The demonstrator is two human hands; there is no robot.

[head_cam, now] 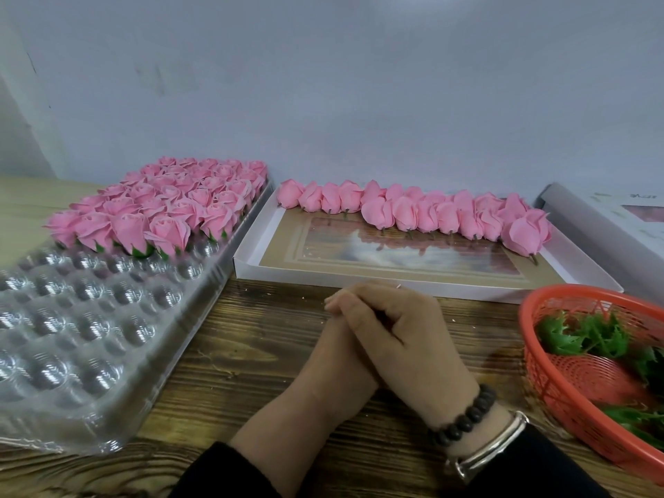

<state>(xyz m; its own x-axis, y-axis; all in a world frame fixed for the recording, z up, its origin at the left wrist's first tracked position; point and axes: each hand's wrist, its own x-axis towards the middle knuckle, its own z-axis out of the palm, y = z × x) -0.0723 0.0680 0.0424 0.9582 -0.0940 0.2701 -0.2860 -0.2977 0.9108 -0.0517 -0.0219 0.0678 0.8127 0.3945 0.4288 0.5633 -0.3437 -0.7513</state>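
Note:
My two hands lie clasped together on the wooden table, in front of the white box. My right hand (406, 328), with a bead bracelet and a silver bangle at the wrist, lies over my left hand (336, 357), its fingers curled round it. The left fingertips stick out straight at the upper left. Nothing shows between the hands. Pink rose heads (158, 206) fill the far part of a clear plastic blister tray (72, 336). More pink rose heads with short stems (431, 213) lie in rows at the back of a shallow white box (359, 276).
A red plastic basket (546, 382) holding green leaf calyxes (589, 336) stands at the right edge. A white box lid (603, 213) lies at the far right. A pale wall closes off the back. Bare wooden table (251, 354) lies around my hands.

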